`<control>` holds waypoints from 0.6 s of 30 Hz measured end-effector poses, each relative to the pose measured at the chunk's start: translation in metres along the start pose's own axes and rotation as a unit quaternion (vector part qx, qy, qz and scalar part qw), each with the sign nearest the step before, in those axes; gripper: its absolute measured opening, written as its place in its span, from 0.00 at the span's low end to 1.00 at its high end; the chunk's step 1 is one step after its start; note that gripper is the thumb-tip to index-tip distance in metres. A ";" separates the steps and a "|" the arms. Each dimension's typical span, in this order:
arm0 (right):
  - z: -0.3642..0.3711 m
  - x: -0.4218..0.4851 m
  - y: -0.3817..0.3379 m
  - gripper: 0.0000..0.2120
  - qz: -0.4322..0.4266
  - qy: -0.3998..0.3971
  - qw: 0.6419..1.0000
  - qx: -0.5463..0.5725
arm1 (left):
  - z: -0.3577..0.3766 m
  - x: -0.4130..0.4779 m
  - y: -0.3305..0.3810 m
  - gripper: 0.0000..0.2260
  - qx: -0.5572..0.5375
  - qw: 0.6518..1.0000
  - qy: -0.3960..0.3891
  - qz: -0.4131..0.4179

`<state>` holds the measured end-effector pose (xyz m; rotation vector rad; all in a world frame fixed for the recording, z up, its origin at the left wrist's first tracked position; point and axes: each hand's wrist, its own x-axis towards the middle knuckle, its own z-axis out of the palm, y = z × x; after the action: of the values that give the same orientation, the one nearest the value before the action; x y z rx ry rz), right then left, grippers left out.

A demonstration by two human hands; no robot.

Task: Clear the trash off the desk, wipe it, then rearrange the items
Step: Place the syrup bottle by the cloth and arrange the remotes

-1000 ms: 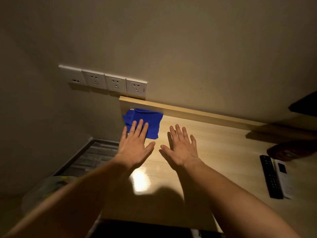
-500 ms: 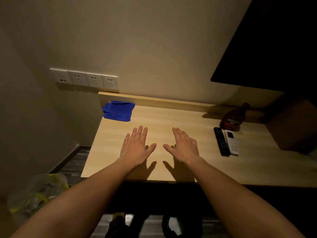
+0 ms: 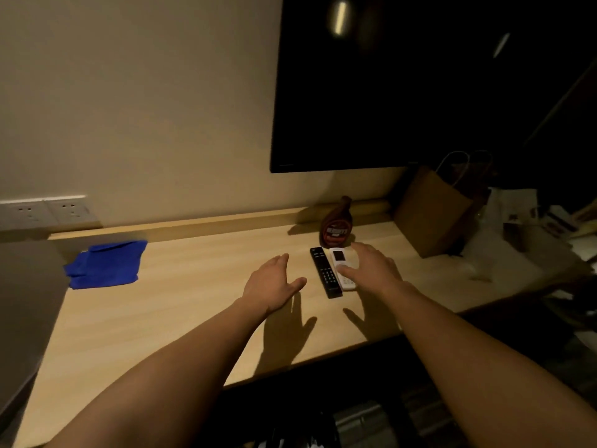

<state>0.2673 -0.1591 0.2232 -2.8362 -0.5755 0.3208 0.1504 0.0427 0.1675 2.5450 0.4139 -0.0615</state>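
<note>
Both hands slid right since half a second ago; right hand (image 3: 371, 270) now hovers over the white remote (image 3: 341, 260), left hand (image 3: 274, 284) beside the black remote (image 3: 324, 271), fingers spread, holding nothing, cloth (image 3: 105, 263) far left on the desk (image 3: 181, 305)

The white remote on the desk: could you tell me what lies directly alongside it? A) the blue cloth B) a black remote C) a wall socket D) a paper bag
B: the white remote lies side by side with the black remote, partly under the right hand.
</note>
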 end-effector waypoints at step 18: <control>-0.011 0.232 0.051 0.40 0.060 -0.099 0.976 0.184 | 0.050 0.275 0.014 0.36 -0.056 0.993 -0.101 0.029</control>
<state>0.4972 -0.1130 0.1818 -2.4994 -0.3379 0.6652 0.4181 0.0817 0.0969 2.4100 0.2562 -0.2641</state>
